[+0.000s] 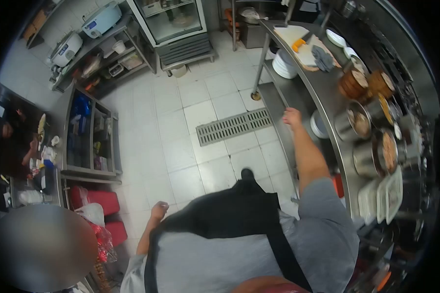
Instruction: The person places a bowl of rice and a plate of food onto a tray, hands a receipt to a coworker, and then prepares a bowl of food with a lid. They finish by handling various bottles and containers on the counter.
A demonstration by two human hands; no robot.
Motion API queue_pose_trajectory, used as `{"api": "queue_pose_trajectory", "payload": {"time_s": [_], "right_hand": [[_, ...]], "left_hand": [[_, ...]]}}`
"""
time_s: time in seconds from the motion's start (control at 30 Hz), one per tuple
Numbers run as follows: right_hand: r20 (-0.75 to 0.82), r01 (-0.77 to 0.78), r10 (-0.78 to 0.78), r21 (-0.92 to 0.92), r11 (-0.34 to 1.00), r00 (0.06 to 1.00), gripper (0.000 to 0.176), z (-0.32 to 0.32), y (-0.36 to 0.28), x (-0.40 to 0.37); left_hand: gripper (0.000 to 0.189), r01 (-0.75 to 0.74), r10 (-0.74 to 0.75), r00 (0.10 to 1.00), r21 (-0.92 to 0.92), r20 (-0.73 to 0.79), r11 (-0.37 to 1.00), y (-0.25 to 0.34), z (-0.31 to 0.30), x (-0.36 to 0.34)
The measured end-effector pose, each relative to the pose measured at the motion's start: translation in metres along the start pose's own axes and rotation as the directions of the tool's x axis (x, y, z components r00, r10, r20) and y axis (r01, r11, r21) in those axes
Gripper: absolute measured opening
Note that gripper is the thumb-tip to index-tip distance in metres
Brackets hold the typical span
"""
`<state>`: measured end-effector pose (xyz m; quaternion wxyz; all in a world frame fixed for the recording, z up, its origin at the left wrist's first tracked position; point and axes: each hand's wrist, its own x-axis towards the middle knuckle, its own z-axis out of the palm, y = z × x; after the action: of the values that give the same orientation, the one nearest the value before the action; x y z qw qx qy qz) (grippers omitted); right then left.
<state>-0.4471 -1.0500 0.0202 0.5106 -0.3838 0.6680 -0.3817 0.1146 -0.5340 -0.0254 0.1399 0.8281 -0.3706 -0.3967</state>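
Beside the steel counter (323, 100), the right hand (292, 117) is curled into a loose fist, nothing visible within; contact with the metal cannot be judged. Opposite, the left hand (160, 210) hangs above smooth, glossy floor tiles (181, 161), its grip too small to tell. Good passage here probably calls for elbows clear of the rim and careful footing near the slotted drain grate (234, 127). Atop the counter: round metal pots (363, 161), whitish plastic boxes (369, 199), a crumpled gray cloth (322, 58).

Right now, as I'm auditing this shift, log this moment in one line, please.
left hand: over tiled floor, grip unclear | right hand: beside steel counter, contact unclear | drain grate: set in floor ahead
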Motion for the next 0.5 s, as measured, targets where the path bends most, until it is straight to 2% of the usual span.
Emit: {"api": "queue_pose_trajectory", "payload": {"time_s": [0.03,0.07,0.1,0.13,0.17,0.2,0.23,0.27,0.3,0.4,0.47,0.5], "right_hand": [[-0.074,-0.037,0.033,-0.065,0.997,0.997,0.039,-0.002,-0.013,0.03],[-0.159,-0.033,0.028,-0.027,0.999,0.987,0.044,-0.006,-0.012,0.079],[-0.162,-0.048,0.048,0.007,0.999,0.986,0.051,-0.01,-0.02,0.12],[-0.26,-0.036,0.03,-0.019,0.999,0.965,0.059,-0.011,-0.013,0.179],[-0.328,-0.01,0.06,0.152,0.988,0.943,0.064,-0.005,-0.016,0.223],[-0.241,-0.059,0.115,0.225,0.972,0.964,0.069,-0.006,-0.025,0.257],[-0.218,-0.175,0.197,0.116,0.978,0.956,0.074,-0.002,-0.044,0.277],[-0.262,0.001,0.055,0.209,0.978,0.964,0.071,0.004,-0.02,0.337],[-0.268,0.009,0.044,0.194,0.981,0.963,0.07,0.003,-0.016,0.375],[-0.266,-0.021,0.06,0.147,0.989,0.962,0.069,0.01,-0.026,0.452],[-0.249,-0.041,0.076,0.143,0.989,0.965,0.068,0.026,-0.024,0.494],[-0.24,-0.049,0.08,0.133,0.99,0.968,0.068,0.035,-0.021,0.514]], "left_hand": [[0.028,0.012,-0.013,0.998,-0.003,-0.068,1.0,0.013,-0.006,0.005],[0.029,0.01,-0.025,0.993,-0.13,-0.118,0.991,0.026,-0.009,0.006],[0.029,0.028,-0.047,0.99,-0.144,-0.13,0.989,0.027,-0.011,0.012],[0.028,0.091,-0.108,0.985,-0.13,-0.131,0.987,0.043,-0.016,0.006],[0.028,0.114,-0.112,0.981,0.005,-0.161,0.993,0.046,-0.015,0.0],[0.029,0.251,-0.238,0.957,0.067,-0.165,0.966,0.055,-0.012,-0.009],[0.028,-0.094,0.149,0.977,0.315,-0.154,0.944,0.029,-0.004,-0.024],[0.027,0.182,-0.156,0.982,0.297,-0.11,0.937,0.035,0.007,-0.035],[0.027,0.447,-0.452,0.891,0.279,-0.048,0.85,0.045,0.021,-0.048],[0.028,0.528,-0.643,0.746,0.435,0.173,0.729,0.046,0.059,-0.077],[0.031,0.692,-0.743,0.639,0.274,0.199,0.668,0.103,0.056,-0.073],[0.032,0.764,-0.787,0.58,0.196,0.21,0.615,0.156,0.047,-0.066]]}}
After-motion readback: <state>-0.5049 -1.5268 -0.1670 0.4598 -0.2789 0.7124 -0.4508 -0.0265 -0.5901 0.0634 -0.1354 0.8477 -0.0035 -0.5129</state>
